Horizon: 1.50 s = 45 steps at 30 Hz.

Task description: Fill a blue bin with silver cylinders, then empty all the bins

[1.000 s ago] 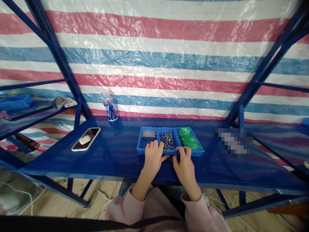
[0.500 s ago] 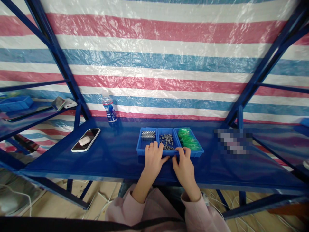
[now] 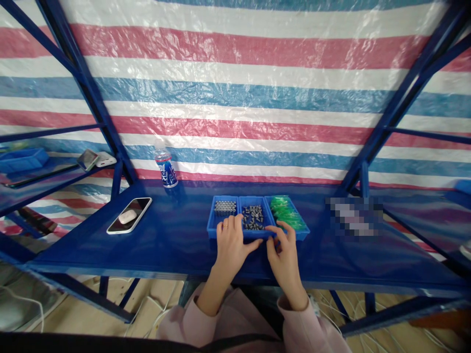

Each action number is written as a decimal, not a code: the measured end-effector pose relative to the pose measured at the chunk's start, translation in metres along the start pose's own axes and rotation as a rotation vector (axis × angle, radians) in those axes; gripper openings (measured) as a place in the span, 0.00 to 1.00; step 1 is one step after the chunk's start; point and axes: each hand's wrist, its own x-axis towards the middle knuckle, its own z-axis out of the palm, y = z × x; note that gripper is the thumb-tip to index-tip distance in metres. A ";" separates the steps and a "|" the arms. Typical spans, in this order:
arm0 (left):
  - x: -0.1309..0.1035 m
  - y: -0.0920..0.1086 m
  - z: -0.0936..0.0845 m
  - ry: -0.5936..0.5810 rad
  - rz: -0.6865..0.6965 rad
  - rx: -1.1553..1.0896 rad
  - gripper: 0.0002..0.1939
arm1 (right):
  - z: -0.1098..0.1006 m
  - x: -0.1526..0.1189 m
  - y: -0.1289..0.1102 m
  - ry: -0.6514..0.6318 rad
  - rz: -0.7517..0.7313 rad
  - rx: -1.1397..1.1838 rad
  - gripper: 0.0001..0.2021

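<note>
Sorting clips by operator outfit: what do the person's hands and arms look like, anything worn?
Both hands are gloveless. Left hand: gold-coloured ring on one finger. Right hand: no ring visible. Loose, plain pale-pink sleeves end short of the wrists; no markings visible.

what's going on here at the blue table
Someone at a blue table has both hands at a row of three bins. The left grip lies over the front of the left bin, its index finger by the middle bin; the right grip is at the front, where the middle and right bin meet. They contain silver pieces in rows, loose dark hardware and green packets, respectively.
</note>
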 end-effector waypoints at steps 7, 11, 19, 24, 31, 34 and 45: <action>-0.006 0.016 -0.009 0.047 0.188 -0.299 0.11 | 0.000 -0.006 -0.003 -0.253 -0.093 0.185 0.07; -0.010 0.022 -0.005 -0.121 0.251 -0.307 0.12 | 0.008 -0.008 0.003 -0.490 -0.109 -0.052 0.08; -0.011 0.020 0.007 -0.085 0.231 -0.281 0.18 | 0.011 -0.004 0.009 -0.558 -0.064 -0.181 0.11; -0.012 0.019 0.008 -0.003 0.201 -0.302 0.19 | 0.011 -0.002 0.009 -0.510 -0.032 -0.077 0.10; -0.014 0.017 0.011 -0.122 0.206 -0.288 0.19 | 0.012 -0.002 0.012 -0.466 -0.039 -0.079 0.11; -0.013 0.017 0.012 -0.075 0.218 -0.293 0.19 | 0.013 -0.003 0.014 -0.487 -0.034 -0.101 0.10; -0.015 0.019 0.011 -0.019 0.292 -0.336 0.20 | 0.016 -0.007 0.020 -0.478 -0.081 -0.141 0.08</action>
